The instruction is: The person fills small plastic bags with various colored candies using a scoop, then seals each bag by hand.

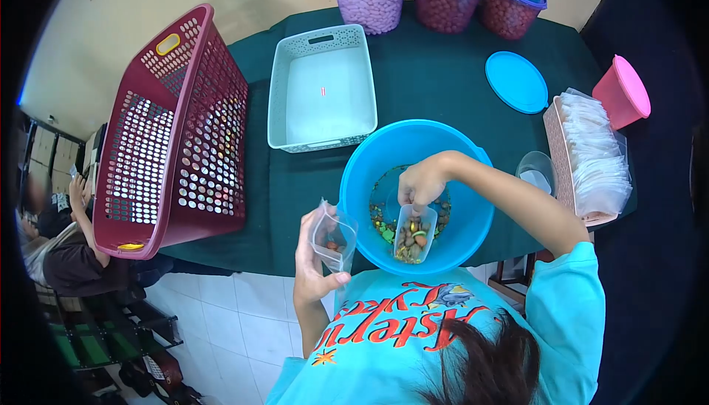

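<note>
My left hand (pixel 306 281) is closed around a clear plastic zip bag (pixel 341 229), held upright with its mouth gaping, just left of the bucket. A few brown pieces lie in the bag. Inside a round blue bucket (pixel 473 216), my right hand (pixel 422 181) grips a clear plastic scoop (pixel 403 222) by its upper end. The scoop is loaded with brown, green and yellow snack pieces (pixel 415 239). More of the same mix (pixel 382 213) covers part of the bucket's bottom.
A maroon laundry basket (pixel 185 120) and a pale green basket (pixel 367 72) stand to the left. Filled tubs (pixel 369 7) line the back. A blue lid (pixel 515 81), a box of clear bags (pixel 565 157) and a pink container (pixel 619 94) are right. Another person (pixel 77 246) is far left.
</note>
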The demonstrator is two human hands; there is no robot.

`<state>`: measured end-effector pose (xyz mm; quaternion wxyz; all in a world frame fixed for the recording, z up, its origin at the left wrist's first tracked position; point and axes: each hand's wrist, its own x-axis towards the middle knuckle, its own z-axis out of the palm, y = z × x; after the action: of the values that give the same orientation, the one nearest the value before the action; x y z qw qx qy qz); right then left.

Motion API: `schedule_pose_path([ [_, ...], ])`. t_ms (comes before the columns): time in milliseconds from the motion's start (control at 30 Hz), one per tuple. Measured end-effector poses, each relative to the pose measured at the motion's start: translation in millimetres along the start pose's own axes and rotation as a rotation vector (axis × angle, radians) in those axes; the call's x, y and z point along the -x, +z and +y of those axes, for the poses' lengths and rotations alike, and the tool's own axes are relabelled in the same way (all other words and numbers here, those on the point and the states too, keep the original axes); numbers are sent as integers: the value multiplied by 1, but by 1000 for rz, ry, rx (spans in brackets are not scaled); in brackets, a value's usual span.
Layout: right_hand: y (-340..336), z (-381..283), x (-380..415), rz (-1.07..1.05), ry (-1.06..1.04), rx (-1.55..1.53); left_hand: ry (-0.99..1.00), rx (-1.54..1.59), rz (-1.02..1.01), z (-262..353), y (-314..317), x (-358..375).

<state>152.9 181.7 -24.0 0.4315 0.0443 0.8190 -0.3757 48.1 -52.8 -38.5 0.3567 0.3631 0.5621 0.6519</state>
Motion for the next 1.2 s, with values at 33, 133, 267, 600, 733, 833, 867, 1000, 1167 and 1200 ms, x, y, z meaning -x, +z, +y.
schedule_pose_path([
  [33, -1, 2, 4, 28, -37, 1, 15, -34, -32, -1, -1, 1],
  [133, -4, 4, 25, 104, -52, -13, 86, -64, -72, -2, -3, 6],
  [267, -9, -5, 63, 278, -83, -61, 188, -274, -173, 13, 2, 5],
  [600, 44, -51, 43, 608, 161, 869, 178, -347, -100, 14, 9, 7],
  [733, 76, -68, 24, 858, -27, 909, 141, -313, -102, 13, 10, 10],
  [833, 82, -55, 8, 706, -17, 821, 142, -320, -109, 11, 6, 12],
  [867, 84, -52, 9, 709, -10, 816, 164, -353, -123, 11, 5, 11],
  [1000, 82, -47, 17, 712, 5, 705, 107, -243, -103, 9, 7, 14],
  [1167, 61, -17, 23, 518, -148, 210, 98, -231, -107, 7, 4, 12],
  [1200, 61, -13, 22, 518, -150, 212, 99, -233, -105, 8, 4, 11],
])
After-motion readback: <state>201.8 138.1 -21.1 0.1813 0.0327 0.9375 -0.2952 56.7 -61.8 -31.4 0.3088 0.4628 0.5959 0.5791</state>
